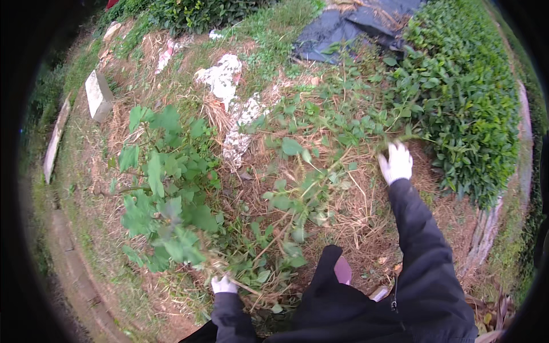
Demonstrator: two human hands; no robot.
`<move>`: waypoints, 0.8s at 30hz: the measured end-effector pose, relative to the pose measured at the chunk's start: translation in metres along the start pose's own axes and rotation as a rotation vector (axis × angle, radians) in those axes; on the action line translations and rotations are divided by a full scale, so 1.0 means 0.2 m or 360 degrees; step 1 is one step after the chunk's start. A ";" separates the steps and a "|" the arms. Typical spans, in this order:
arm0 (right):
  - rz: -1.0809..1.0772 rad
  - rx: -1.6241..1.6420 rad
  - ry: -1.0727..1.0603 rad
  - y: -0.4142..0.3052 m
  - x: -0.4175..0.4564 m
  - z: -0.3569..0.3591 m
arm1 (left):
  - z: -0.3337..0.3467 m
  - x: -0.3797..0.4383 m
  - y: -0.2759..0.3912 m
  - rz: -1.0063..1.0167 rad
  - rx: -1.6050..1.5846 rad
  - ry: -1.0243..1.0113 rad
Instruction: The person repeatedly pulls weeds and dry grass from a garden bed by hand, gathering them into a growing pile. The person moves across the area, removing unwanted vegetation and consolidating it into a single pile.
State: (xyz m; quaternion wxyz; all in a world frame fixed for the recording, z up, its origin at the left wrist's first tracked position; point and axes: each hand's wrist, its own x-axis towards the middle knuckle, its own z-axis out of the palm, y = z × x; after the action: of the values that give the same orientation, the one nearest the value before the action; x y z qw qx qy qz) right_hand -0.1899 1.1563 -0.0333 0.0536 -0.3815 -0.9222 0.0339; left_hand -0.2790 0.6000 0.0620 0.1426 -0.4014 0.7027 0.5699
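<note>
My left hand (223, 284), in a white glove, is at the lower middle, its fingers among stems and stalks of a bundle of pulled or cut plants; its grip is partly hidden. Broad green leaves (167, 214) spread up and left from it. My right hand (396, 163), also in a white glove, reaches out at the right beside the hedge, its fingertips at a blurred green stem (405, 139); whether they close on it is unclear. Between the hands, leafy weeds (283, 199) lie over dry straw (351, 214).
A clipped green hedge (467, 111) borders the right side. Black plastic sheeting (317, 36) lies at the top. Torn white sheet material (225, 79) lies on the ground ahead. A pale block (98, 96) stands at the upper left, and a stone-like edging (77, 266) runs along the lower left.
</note>
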 end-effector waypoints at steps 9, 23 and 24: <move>-0.0145 -0.0107 -0.0272 -0.36 0.73 0.13 | -0.94 0.36 -0.32 0.0343 0.2325 0.0011; -0.0428 -0.0039 -0.0438 -0.37 0.96 0.29 | -0.46 0.33 -0.79 -0.0172 0.1692 0.0064; -0.0450 0.0043 -0.0614 -0.32 0.94 0.26 | -0.43 0.34 -0.79 -0.0184 0.1682 0.0066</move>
State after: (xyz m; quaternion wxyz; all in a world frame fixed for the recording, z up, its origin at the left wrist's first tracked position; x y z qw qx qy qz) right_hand -0.3730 1.2431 -0.0641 -0.1142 -0.2344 -0.9591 0.1106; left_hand -0.1858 0.4900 -0.0646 0.3427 -0.3240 0.8735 0.1212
